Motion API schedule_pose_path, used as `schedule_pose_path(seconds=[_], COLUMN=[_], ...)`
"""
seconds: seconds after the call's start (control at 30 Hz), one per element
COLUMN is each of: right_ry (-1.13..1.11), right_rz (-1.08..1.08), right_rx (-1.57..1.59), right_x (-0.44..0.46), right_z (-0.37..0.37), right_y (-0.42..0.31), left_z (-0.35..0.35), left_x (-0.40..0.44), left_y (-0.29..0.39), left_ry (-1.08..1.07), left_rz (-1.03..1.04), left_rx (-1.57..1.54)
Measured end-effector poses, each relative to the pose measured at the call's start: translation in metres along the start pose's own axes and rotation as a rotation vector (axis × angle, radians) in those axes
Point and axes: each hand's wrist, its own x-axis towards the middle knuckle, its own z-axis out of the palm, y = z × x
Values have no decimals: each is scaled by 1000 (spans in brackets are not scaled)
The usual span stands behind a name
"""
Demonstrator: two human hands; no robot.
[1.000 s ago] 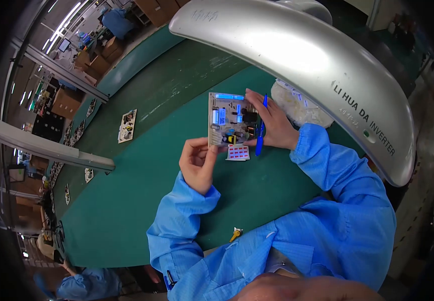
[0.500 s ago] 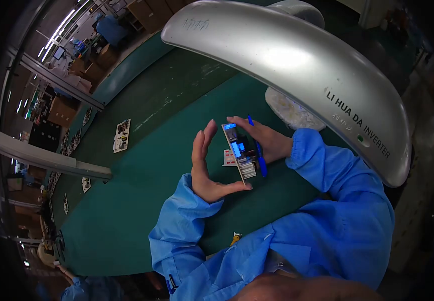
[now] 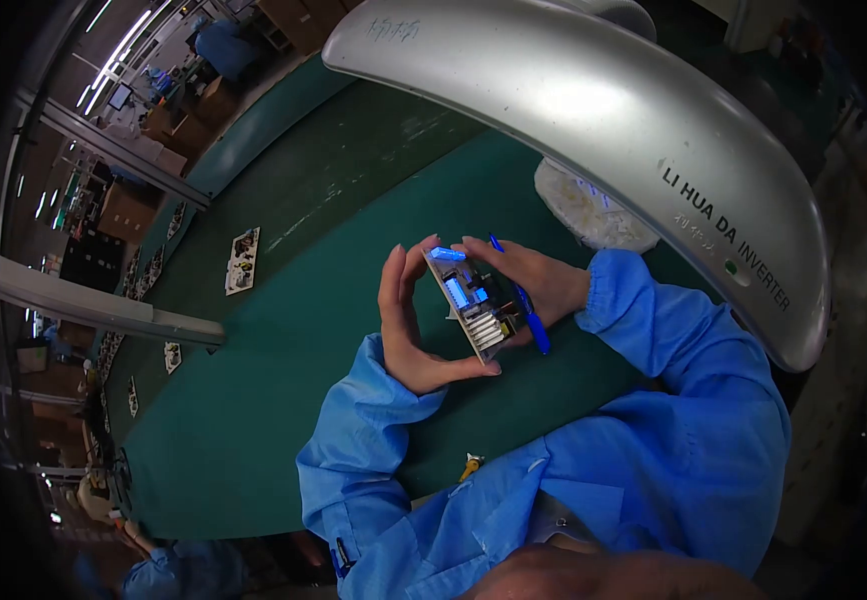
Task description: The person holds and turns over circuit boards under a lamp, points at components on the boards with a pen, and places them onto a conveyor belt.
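A circuit board [image 3: 466, 318] with blue and black parts and a row of white pins is held tilted above the green bench. My left hand [image 3: 408, 345] curves around one side of it, fingertips at its far end and thumb at its near end. My right hand [image 3: 543, 283] is on the other side, closed around a blue pen [image 3: 531, 318] that slants across the palm. The right index fingertip comes close to the board's far end; whether it touches is unclear. Some right fingers are hidden behind the board.
A silver lamp housing [image 3: 593, 110] arches over the bench [image 3: 283, 420]. Under it sits a white plastic bag [image 3: 593, 210]. Another circuit board [image 3: 242, 262] lies on the darker strip at left. A small yellow item [image 3: 470, 467] rests near my body. A metal post [image 3: 103, 300] stands left.
The circuit board has shifted a little left and turned its component face more toward me. My left fingertips now meet its far end. The red-marked card behind it is now mostly hidden.
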Motion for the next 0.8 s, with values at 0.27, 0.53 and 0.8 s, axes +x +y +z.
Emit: schedule_pose_path(seconds=[0.27,0.53,0.8], right_ry=[-22,-61,-53], right_rz=[-12,106,203], right_rx=[20,177,251], right_x=[-6,-12,-15], right_z=[-11,-16,-25], right_y=[2,5,5], left_z=[-5,2,9], left_x=[10,12,15], left_y=[7,3,-3], left_ry=[-8,147,241], left_rz=[-139,-305,-387], left_rx=[-54,-268,-367])
